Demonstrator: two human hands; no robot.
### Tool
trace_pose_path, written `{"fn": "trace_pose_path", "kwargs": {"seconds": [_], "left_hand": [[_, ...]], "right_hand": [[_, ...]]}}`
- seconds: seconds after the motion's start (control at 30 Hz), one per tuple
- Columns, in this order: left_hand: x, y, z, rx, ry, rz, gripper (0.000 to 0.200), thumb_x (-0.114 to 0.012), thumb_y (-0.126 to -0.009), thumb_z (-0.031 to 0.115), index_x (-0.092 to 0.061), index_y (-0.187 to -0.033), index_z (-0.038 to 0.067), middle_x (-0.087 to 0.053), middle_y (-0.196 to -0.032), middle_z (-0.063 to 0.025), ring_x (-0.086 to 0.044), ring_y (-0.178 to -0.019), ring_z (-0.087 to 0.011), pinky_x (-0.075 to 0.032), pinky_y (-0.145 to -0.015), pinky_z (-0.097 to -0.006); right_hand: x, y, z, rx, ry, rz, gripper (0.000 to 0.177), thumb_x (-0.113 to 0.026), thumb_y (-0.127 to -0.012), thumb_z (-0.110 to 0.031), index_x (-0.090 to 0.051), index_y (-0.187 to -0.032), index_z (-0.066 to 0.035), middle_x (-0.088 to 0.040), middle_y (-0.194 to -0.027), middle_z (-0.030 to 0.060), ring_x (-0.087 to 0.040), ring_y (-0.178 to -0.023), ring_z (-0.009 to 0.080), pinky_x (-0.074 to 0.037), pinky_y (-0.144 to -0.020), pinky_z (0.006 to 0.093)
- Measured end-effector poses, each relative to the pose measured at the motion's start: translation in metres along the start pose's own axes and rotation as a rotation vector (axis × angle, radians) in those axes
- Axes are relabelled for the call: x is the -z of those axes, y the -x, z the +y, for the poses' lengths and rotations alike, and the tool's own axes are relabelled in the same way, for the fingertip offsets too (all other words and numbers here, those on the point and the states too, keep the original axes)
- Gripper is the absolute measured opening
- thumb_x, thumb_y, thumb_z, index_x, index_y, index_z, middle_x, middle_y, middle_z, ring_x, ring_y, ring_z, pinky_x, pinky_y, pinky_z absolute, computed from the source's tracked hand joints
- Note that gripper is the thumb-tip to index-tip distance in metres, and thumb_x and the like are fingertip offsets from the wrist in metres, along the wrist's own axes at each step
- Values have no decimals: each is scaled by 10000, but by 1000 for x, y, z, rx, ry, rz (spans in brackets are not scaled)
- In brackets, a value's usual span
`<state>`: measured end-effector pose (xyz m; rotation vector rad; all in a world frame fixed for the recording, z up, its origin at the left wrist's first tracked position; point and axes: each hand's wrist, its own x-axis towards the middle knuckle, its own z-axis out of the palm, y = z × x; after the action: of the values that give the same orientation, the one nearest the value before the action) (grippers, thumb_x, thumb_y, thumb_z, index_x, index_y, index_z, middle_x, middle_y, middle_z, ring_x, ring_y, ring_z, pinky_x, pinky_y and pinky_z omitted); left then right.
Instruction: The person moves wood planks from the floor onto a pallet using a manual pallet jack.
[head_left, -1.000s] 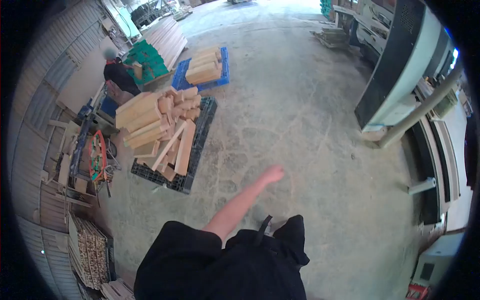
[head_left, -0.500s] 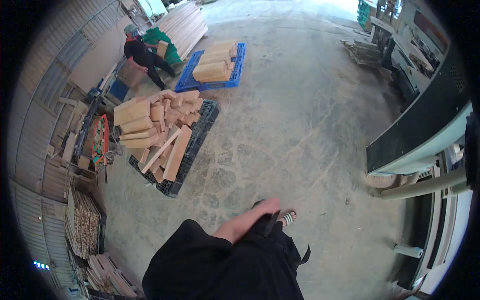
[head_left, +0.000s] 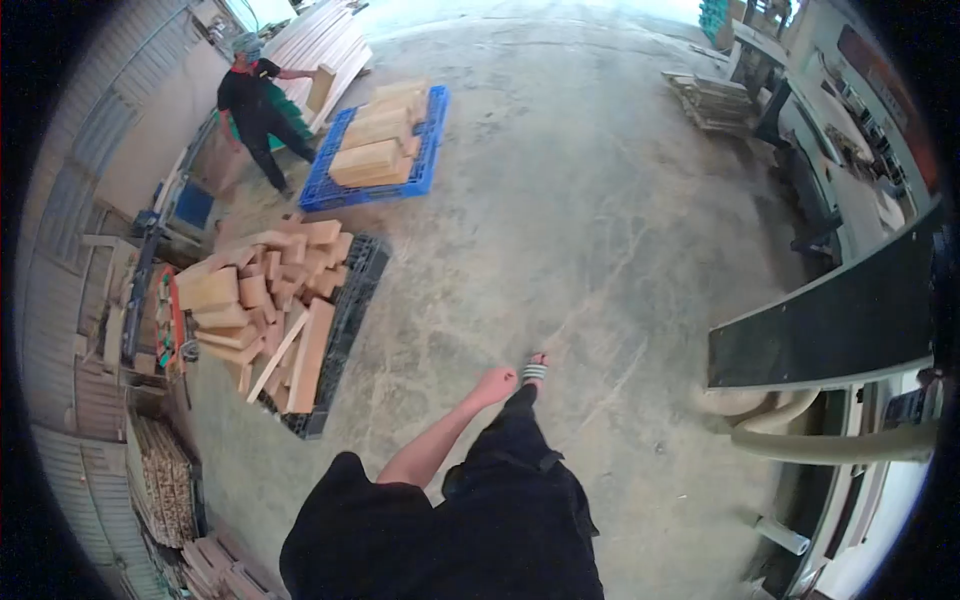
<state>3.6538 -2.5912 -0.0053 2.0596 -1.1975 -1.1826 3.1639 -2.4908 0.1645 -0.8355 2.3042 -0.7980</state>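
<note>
My left hand (head_left: 494,385) hangs low in front of me over the concrete floor, beside my striped sandal (head_left: 535,371). Its fingers are curled in, and I see nothing in them. My right hand is out of view. The nearest load is a heap of wooden blocks (head_left: 318,345) on a black pallet (head_left: 352,300), ahead and to the left, apart from my hand. Past it, stacked wooden boards (head_left: 368,160) lie on a blue pallet (head_left: 437,130).
Behind the blue pallet a co-worker (head_left: 250,105) holds a wooden board (head_left: 321,90). A machine with a dark panel (head_left: 820,325) and a thick hose (head_left: 840,446) borders the right. Stacked slats (head_left: 160,480) and an orange-rimmed container (head_left: 176,320) line the left wall.
My left hand has swung forward and slightly left, and a foot has stepped ahead. The pallets now appear further left. The co-worker stands more upright, with the board held out.
</note>
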Motion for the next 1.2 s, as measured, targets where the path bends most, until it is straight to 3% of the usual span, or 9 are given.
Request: {"fn": "trace_pose_path", "kwargs": {"seconds": [0.27, 0.43, 0.5, 0.6, 0.7, 0.8, 0.9, 1.1, 1.2], "left_hand": [[-94, -160, 360, -919, -79, -668, 167, -623, -771, 191, -606, -858, 49, -623, -770, -201, -624, -753, -412, -469, -634, -521], [-194, -14, 578, -1723, 43, -1137, 282, -655, -742, 342, -656, -798, 65, -657, -797, -169, -648, -744, -361, -497, -639, -496], [-146, 31, 662, -2127, -254, -1225, 547, -694, -886, 292, -563, -1330, 1, -659, -1175, -133, -628, -1086, -271, -495, -964, -406], [-207, 54, 652, -2224, -240, -906, 298, -654, -804, 357, -665, -815, 59, -641, -757, -145, -628, -720, -309, -513, -688, -436], [-262, 21, 568, -1956, 144, -1707, 339, -654, -828, 386, -705, -839, 52, -697, -814, -119, -648, -741, -247, -532, -667, -398], [-264, -56, 609, -1754, -107, -2009, 404, -645, -889, 404, -652, -1007, 18, -680, -920, -129, -652, -838, -260, -560, -687, -407], [-323, -45, 653, -1635, -246, -2161, 494, -637, -950, 423, -598, -1175, -15, -663, -1027, -138, -657, -935, -272, -588, -706, -417], [-348, -5, 685, -1868, -199, -2111, 605, -467, -1046, 485, -506, -657, 24, -406, -657, 28, -361, -657, -75, -293, -576, -282], [-358, -30, 692, -1870, 130, -2097, 584, -487, -1032, 439, -585, -765, -71, -559, -691, -38, -489, -691, -162, -430, -670, -328]], "right_hand": [[-84, -27, -115, -179, -36, 152, 233, -690, -747, -234, -719, -885, -48, -704, -827, 178, -712, -802, 315, -551, -720, 423], [-98, -64, -170, -219, -66, 309, 231, -692, -740, -235, -721, -875, -50, -704, -818, 179, -714, -796, 318, -552, -713, 426], [-98, -82, -188, -211, -82, 381, 230, -693, -737, -235, -722, -871, -51, -704, -814, 179, -714, -793, 319, -553, -711, 427], [-72, -106, -220, -200, -109, 517, 229, -694, -732, -236, -723, -866, -53, -704, -809, 180, -715, -789, 320, -554, -706, 429], [-66, -75, -286, -339, -126, 794, 227, -695, -728, -236, -724, -860, -54, -704, -804, 181, -716, -785, 322, -555, -702, 431], [-58, -32, -347, -664, -71, 1062, 226, -696, -723, -237, -726, -854, -56, -704, -799, 181, -717, -781, 324, -556, -698, 433], [-64, -44, -384, -831, -57, 1132, 224, -698, -719, -238, -727, -848, -57, -704, -793, 182, -718, -777, 325, -557, -694, 435], [-84, -58, -388, -829, 147, 1255, 409, -800, -665, -457, -756, -799, -73, -704, -741, 134, -712, -747, 309, -560, -709, 423], [-75, -79, -414, -845, 226, 1218, 521, -790, -642, -571, -759, -770, -67, -699, -709, 124, -706, -704, 308, -559, -671, 410]]}}
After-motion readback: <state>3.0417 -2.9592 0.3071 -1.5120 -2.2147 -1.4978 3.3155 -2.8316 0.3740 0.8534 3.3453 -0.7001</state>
